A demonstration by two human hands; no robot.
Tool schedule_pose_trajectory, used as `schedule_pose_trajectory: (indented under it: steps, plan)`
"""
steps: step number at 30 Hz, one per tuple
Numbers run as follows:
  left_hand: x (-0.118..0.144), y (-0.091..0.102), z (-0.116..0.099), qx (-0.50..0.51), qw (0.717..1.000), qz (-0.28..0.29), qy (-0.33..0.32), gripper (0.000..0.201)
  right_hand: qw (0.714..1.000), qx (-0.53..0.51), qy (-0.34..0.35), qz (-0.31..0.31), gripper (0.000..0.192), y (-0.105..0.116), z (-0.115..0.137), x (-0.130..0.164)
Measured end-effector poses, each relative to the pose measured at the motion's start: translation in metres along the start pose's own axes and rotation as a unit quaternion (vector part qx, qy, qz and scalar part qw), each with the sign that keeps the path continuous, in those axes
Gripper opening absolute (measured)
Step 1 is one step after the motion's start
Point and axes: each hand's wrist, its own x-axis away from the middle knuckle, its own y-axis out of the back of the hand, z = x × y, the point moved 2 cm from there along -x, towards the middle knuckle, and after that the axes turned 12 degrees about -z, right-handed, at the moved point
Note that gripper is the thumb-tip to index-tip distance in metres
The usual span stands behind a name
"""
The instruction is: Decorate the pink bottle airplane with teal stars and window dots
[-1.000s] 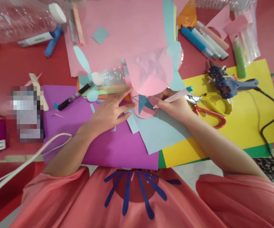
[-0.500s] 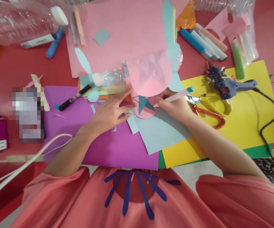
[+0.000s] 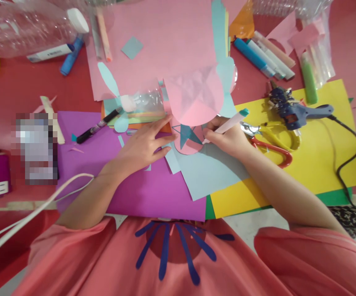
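Hands at work on the table: left hand point(image 3: 141, 146) spread flat on a pink paper circle point(image 3: 188, 142), right hand point(image 3: 227, 137) gripping a white marker point(image 3: 227, 123)

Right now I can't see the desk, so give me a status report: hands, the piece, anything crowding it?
Left hand flat, pinning papers. Right hand gripping marker, tip on pink circle. Large pink cutout overhangs it; scissors beside right hand.

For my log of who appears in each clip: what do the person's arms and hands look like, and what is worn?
Both forearms are bare; the left hand and right hand wear no gloves, and no rings, watch or bracelets show. Loose salmon-pink short sleeves cover the upper arms, part of a top with dark blue petal-shaped strokes at the chest.
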Motion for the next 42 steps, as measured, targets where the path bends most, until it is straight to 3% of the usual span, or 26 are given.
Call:
schedule_pose_trajectory:
  steps: [6, 11, 17, 23, 29, 42]
  plan:
    - [-0.001, 0.001, -0.002, 0.003, 1.0, 0.009, -0.003, 0.03, 0.998, -0.056, 0.023, -0.012, 0.029, 0.0, -0.003, 0.002]
    - [-0.002, 0.002, -0.005, 0.002, 0.999, 0.032, 0.002, 0.03, 0.994, -0.096, 0.042, -0.01, 0.015, 0.001, -0.006, 0.004]
    - [-0.003, 0.002, -0.006, 0.003, 0.999, 0.039, -0.005, 0.031, 0.991, -0.124, 0.033, -0.041, 0.025, -0.004, -0.005, 0.004]
    - [-0.003, 0.001, -0.004, 0.0, 0.999, 0.035, 0.002, 0.028, 0.996, -0.056, -0.022, -0.073, 0.018, -0.015, -0.008, 0.001]
    - [-0.004, 0.002, -0.005, 0.0, 0.999, 0.033, 0.0, 0.028, 0.999, -0.001, -0.011, -0.047, 0.027, -0.021, -0.005, -0.002]
    - [-0.005, 0.001, -0.007, 0.005, 1.0, 0.031, 0.001, 0.027, 0.998, -0.015, 0.037, -0.038, 0.03, -0.021, -0.007, -0.001]
